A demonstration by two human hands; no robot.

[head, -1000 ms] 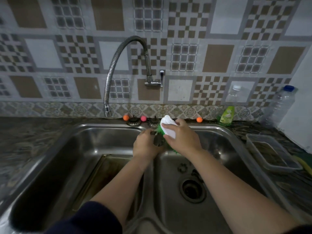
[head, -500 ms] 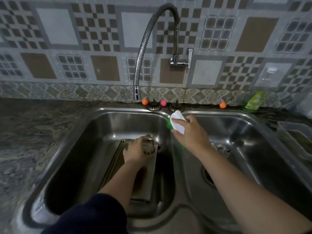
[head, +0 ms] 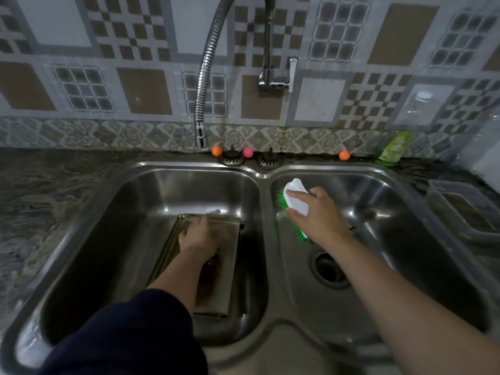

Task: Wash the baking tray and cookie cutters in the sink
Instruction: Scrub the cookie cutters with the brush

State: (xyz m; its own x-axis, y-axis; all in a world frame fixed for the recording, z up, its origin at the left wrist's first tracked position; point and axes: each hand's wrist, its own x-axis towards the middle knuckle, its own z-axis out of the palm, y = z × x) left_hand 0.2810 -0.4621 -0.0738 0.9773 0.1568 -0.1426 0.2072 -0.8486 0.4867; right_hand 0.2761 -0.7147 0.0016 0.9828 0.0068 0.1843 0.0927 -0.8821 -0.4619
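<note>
Dark stone counter (head: 40, 201) at far L, patterned tile wall behind. Double steel sink (head: 263, 174): L basin w/ baking tray (head: 216, 290) lying in it, long side running front-to-back, flexible tap spout (head: 201, 98) hanging above the basin's back edge. Two strainer plugs (head: 267, 159) plus small orange/pink balls along the back rim. R basin w/ open drain (head: 328, 269). Green soap pouch (head: 393, 147) leaning at the wall, clear plastic tub (head: 465, 212) on counter at far R, partly cut off.

Cookie cutters: none clearly made out; frame blurred.

Left hand (head: 201, 236) down on tray's far end, fingers curled over something hidden beneath; can't tell what. Right hand (head: 319, 215) over R basin, gripping white-backed brush w/ green bristles (head: 296, 201), well apart from tray.
</note>
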